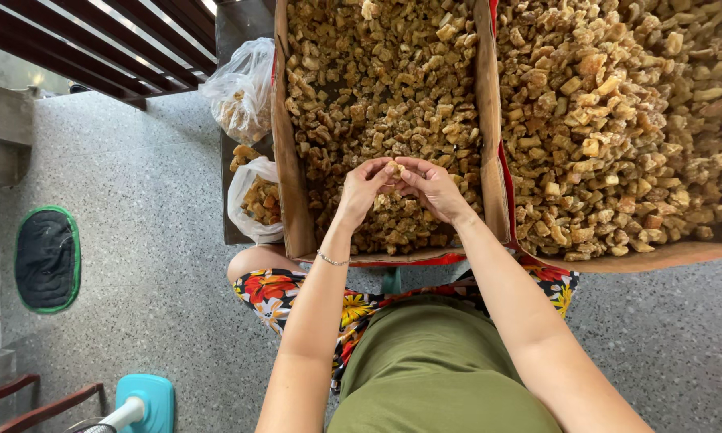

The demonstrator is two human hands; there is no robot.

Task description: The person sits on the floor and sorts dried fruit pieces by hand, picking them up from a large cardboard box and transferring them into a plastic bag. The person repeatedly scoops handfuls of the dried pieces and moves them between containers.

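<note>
Two big cardboard boxes up top, side by side and touching: right box [618,261] heaped with pale golden-brown chunks, left box [285,184] filled with a darker, smaller-cut lot of the same stuff. Grey speckled floor [136,240] all around. Green skirt and flowered cloth at the bottom edge, arms rising from there to the left box.

Left of the boxes, two clear plastic bags: upper bag [241,88] knotted and part full of chunks, lower bag [253,196] open beside the box wall. Further off, well apart, a dark mat with a green border [46,258], a teal fan base [146,399] and red-brown chair rails in the bottom left corner.

Over the near half of the left box, both hands meeting fingertip to fingertip: left hand [361,188], thin bracelet [331,261] at the wrist, and right hand [435,188]. Between them one small chunk [393,167], pinched from both sides, fingers of both hands curled closed on it. Raised just above the loose pile, at the middle of the box's width, equally near either hand. Too small and too covered to tell a long axis. Directly below and beyond the fingers, only more loose pieces; box walls well clear on both sides, the shared wall toward the right box nearer the right hand. Nothing standing between fingers and pile.
</note>
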